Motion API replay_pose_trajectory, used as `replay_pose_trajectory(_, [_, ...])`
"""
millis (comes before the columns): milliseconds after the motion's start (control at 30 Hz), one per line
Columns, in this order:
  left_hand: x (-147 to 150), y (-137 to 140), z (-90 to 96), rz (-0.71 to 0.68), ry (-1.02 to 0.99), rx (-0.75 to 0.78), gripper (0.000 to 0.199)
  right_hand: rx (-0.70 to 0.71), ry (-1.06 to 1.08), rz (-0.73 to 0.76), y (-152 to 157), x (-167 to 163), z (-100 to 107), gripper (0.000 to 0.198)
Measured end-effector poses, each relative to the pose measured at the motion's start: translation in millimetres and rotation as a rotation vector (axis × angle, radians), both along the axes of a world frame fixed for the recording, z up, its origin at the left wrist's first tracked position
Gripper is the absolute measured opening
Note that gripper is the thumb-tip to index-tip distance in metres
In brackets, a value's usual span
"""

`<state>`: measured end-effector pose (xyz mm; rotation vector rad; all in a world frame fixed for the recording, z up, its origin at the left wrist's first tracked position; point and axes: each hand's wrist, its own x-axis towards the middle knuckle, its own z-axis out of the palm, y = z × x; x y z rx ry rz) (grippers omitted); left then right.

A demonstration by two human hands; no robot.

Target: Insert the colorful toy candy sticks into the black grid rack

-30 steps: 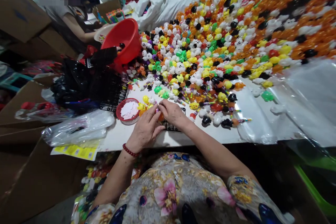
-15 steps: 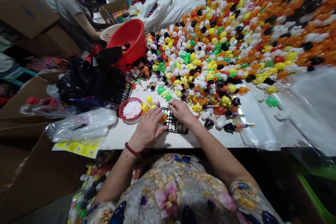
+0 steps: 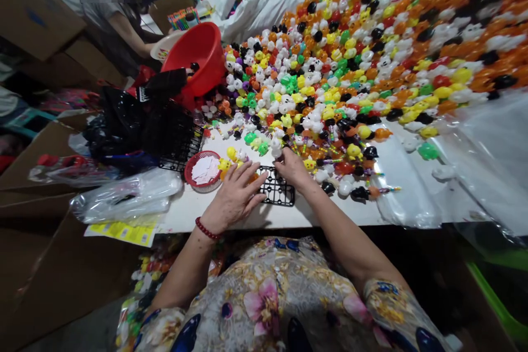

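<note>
A black plastic grid rack (image 3: 277,193) lies on the white table in front of me. My left hand (image 3: 233,198), with a dark red bead bracelet at its wrist, reaches over the rack's left end with its fingers spread. Yellow toy heads (image 3: 231,153) and a bit of orange show just beyond those fingers. At the rack's far right edge, my right hand (image 3: 296,171) has thumb and fingers pinched on a small white plastic toy head (image 3: 276,146). The lower part of that toy is hidden by the fingers.
A big heap of coloured toy heads (image 3: 313,88) covers the table's far and right side. To the left are a red basket of paper slips (image 3: 205,170), clear plastic bags (image 3: 127,195), a red basin (image 3: 198,58) and stacked black racks (image 3: 183,146). Another person (image 3: 119,22) sits behind.
My right hand has lifted slightly off the rack toward its far right edge, and a white toy head now shows at its fingertips. My left fingers have spread a little.
</note>
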<state>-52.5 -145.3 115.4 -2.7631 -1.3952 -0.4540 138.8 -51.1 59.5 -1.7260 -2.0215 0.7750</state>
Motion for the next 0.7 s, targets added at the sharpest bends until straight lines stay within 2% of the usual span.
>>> replay_pose_trajectory(100, [0.6,2.2,-0.4,-0.027,-0.030,-0.024,0.036,-0.096,0.365,0.051,-7.9,-14.4,-9.8,0.020])
replay_pose_trajectory(200, [-1.3,2.8,-3.5,0.001,-0.076,-0.024,0.033,-0.131,0.493,0.082,-13.4,-25.4,-18.1,0.017])
replay_pose_trajectory(433, [-5.5,1.5,-6.1,0.007,-0.095,-0.034,0.037,-0.120,0.327,0.165,-16.7,-22.6,-22.2,0.016])
replay_pose_trajectory(600, [-4.7,2.5,-8.9,0.012,-0.110,-0.030,0.049,-0.092,0.313,0.236,-22.0,-23.4,-23.9,0.016])
replay_pose_trajectory(700, [-4.9,3.0,-11.0,0.021,-0.129,-0.016,0.053,-0.085,0.233,0.250,-24.8,-25.7,-21.0,0.015])
